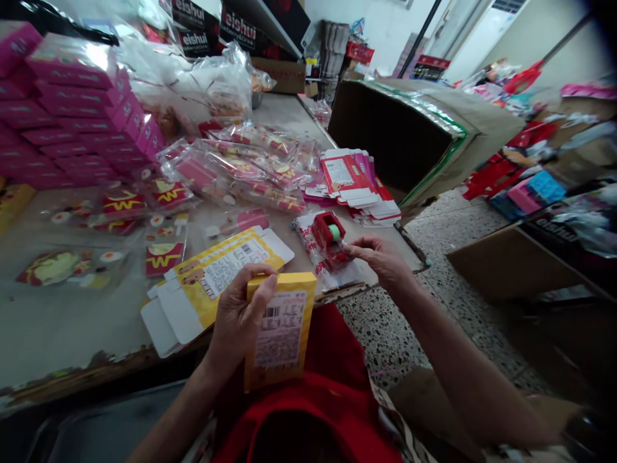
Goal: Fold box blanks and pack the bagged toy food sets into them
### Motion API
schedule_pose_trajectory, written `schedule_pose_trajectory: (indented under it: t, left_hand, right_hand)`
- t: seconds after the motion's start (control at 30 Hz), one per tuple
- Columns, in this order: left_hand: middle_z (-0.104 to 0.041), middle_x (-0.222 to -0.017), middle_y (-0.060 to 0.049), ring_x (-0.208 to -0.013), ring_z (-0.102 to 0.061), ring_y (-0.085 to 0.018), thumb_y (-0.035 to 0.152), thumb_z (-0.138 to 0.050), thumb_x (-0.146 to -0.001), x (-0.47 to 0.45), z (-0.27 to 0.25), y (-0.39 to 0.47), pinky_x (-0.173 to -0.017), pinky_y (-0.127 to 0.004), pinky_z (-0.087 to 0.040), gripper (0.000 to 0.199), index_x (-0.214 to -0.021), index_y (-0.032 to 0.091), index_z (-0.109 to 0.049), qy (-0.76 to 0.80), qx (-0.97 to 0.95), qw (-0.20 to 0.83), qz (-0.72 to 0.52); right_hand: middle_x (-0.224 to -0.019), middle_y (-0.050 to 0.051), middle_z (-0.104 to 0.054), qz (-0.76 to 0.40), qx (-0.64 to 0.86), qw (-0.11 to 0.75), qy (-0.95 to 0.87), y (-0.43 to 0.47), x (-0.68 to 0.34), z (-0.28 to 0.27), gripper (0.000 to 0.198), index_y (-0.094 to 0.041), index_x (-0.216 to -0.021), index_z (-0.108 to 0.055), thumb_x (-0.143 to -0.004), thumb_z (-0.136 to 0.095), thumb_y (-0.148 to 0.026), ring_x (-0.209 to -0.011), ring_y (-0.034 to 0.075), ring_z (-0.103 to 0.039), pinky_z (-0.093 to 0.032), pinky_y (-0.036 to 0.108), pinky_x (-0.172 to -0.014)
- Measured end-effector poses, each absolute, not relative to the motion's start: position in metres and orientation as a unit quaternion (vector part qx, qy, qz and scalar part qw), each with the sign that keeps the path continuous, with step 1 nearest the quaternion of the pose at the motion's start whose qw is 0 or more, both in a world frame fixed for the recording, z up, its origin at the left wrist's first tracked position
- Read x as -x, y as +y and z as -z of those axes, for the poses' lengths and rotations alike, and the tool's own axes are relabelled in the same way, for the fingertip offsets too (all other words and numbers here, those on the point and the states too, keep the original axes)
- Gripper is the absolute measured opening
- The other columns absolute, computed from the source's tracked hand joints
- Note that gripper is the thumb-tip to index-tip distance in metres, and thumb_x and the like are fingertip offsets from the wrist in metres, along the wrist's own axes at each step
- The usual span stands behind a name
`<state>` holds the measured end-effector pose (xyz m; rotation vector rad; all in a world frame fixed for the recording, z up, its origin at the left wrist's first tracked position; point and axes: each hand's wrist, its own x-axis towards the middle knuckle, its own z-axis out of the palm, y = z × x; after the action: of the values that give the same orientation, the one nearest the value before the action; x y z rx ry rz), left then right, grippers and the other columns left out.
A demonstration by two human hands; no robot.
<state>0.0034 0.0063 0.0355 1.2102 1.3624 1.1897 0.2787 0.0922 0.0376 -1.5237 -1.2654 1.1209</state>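
My left hand (243, 312) is closed around the upper left of a small yellow box (282, 328), held upright over my lap with its printed label and barcode facing me. At the table's edge, the thumb and forefinger of my right hand (380, 257) pinch together at the front end of a red tape dispenser (328, 226) with a light green core, where its tape comes off; the strip itself is barely visible. Under the dispenser lies a red-and-white plastic packet (313, 241). Flattened yellow cartons (216, 276) lie beside my left hand.
Pink boxes (77, 116) stand stacked at the left. Clear bagged packets (250, 161) cover the table's middle. Flat red and pink cartons (349, 177) lie near the right edge. An open cardboard box (463, 122) stands beyond it; another carton (501, 257) sits at the right.
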Motion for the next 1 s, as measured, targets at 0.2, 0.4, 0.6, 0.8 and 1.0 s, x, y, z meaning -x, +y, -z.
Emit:
schedule_pose_trajectory:
  t: [0.2, 0.4, 0.6, 0.8, 1.0]
  left_hand:
    - [-0.054, -0.065, 0.005, -0.054, -0.049, -0.012, 0.058, -0.062, -0.092, 0.002, -0.043, 0.02, -0.05, -0.019, -0.037, 0.035, -0.096, 0.024, -0.059, 0.551, -0.468, 0.559, -0.407]
    - [-0.051, -0.062, 0.007, -0.051, -0.048, -0.01, 0.058, -0.063, -0.09, -0.014, -0.028, 0.032, -0.048, -0.017, -0.039, 0.037, -0.088, 0.022, -0.054, 0.542, -0.455, 0.604, -0.368]
    - [-0.055, -0.068, 0.005, -0.057, -0.053, -0.012, 0.051, -0.063, -0.091, -0.037, -0.025, 0.042, -0.051, -0.019, -0.039, 0.03, -0.096, 0.022, -0.061, 0.511, -0.494, 0.597, -0.372]
    - [-0.059, -0.066, 0.001, -0.057, -0.053, -0.014, 0.067, -0.052, -0.094, -0.06, -0.019, 0.047, -0.052, -0.023, -0.04, 0.049, -0.09, 0.02, -0.066, 0.475, -0.556, 0.586, -0.348]
    - [-0.064, -0.066, -0.002, -0.06, -0.057, -0.017, 0.075, -0.046, -0.092, -0.075, -0.035, 0.037, -0.055, -0.026, -0.042, 0.062, -0.088, 0.019, -0.071, 0.468, -0.584, 0.562, -0.353]
  right_hand:
    - [-0.075, 0.001, -0.07, -0.487, 0.605, 0.476, -0.412, 0.04, -0.284, -0.034, 0.034, -0.019, -0.073, -0.073, -0.07, -0.088, -0.049, -0.072, 0.015, -0.06, -0.047, 0.03, -0.074]
    - [-0.072, 0.004, -0.071, -0.535, 0.605, 0.445, -0.387, 0.035, -0.281, -0.002, 0.037, -0.021, -0.072, -0.066, -0.074, -0.082, -0.054, -0.062, 0.017, -0.061, -0.046, 0.031, -0.06]
    - [-0.06, 0.0, -0.063, -0.443, 0.636, 0.444, -0.449, 0.051, -0.309, 0.012, 0.026, -0.02, -0.065, -0.065, -0.073, -0.082, -0.037, -0.058, 0.014, -0.05, -0.04, 0.029, -0.058]
    - [-0.066, -0.001, -0.065, -0.432, 0.536, 0.261, -0.677, 0.044, -0.338, -0.057, 0.022, -0.019, -0.076, -0.072, -0.085, -0.07, -0.039, -0.062, 0.014, -0.052, -0.038, 0.028, -0.058]
    - [-0.062, -0.004, -0.065, -0.393, 0.368, 0.082, -0.839, 0.078, -0.293, -0.126, 0.011, -0.022, -0.069, -0.075, -0.079, -0.073, -0.017, -0.058, 0.011, -0.049, -0.031, 0.026, -0.055]
